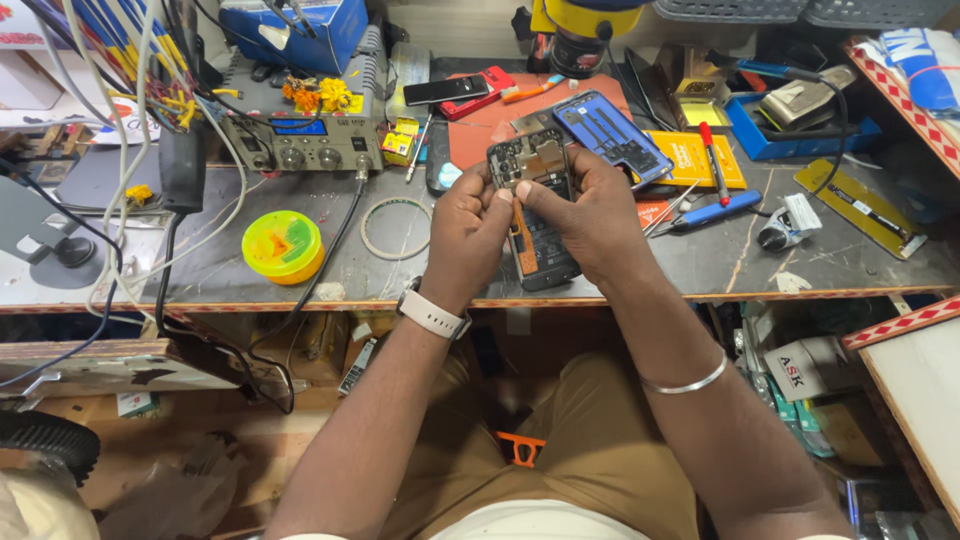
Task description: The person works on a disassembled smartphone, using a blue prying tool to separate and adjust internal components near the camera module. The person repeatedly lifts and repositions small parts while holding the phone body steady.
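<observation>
Both hands (530, 215) gripping opened phone (536, 205), yellow round tin (283, 246) left

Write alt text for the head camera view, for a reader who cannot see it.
Seen from above, a person's left hand and right hand hold an opened phone with its insides exposed over a cluttered workbench. A blue phone back cover, a yellow-green round tin and a red-tipped screwdriver lie nearby.

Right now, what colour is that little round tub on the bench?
The round tub is yellow with a green patch, seen in the head view.
</observation>
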A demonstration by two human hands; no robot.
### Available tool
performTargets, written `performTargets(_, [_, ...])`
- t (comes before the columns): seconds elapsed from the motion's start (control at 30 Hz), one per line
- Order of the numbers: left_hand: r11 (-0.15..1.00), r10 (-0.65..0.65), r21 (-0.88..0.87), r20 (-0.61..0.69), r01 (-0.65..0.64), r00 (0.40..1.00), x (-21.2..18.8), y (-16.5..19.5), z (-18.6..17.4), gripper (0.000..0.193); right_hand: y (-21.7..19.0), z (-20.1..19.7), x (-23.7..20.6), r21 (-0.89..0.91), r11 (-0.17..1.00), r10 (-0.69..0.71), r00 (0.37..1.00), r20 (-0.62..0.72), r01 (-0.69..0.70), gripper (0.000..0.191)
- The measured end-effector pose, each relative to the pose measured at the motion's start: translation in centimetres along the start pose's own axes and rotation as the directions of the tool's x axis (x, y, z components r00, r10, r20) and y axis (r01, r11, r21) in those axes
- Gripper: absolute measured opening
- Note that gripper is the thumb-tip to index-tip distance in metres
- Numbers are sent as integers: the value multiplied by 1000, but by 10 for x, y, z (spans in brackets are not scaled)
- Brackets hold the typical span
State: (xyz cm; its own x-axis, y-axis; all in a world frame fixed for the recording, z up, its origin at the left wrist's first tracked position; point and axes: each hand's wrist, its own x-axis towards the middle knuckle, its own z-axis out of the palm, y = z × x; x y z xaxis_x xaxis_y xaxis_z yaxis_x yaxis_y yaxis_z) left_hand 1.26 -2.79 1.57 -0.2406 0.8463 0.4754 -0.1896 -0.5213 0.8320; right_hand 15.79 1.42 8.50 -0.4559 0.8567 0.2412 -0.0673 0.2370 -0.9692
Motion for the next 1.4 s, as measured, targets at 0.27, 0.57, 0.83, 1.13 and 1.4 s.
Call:
performTargets(0.27, [999,12,-44,38,-10,999,-2,4,3,37,-4,5,1,-38,999,26,999,-43,-27,28])
performTargets(0.57, [995,36,-96,120,-24,992,-4,8,7,46,10,9,0,-244,966,-124,982,-143,87,46])
performTargets(0.83, [995,61,-90,133,-49,989,-5,11,9,50,13,15,-3,-227,970,-132,972,-194,86,47])
performTargets(1.13, [995,14,-103,115,-2,993,2,-10,3,46,20,14,6,-137,991,-29,985,-173,5,44])
performTargets(1.4, [916,-210,-361,-66,173,975,10,-32,-5,34,12,-85,15,-649,760,-261,909,-325,-14,41])
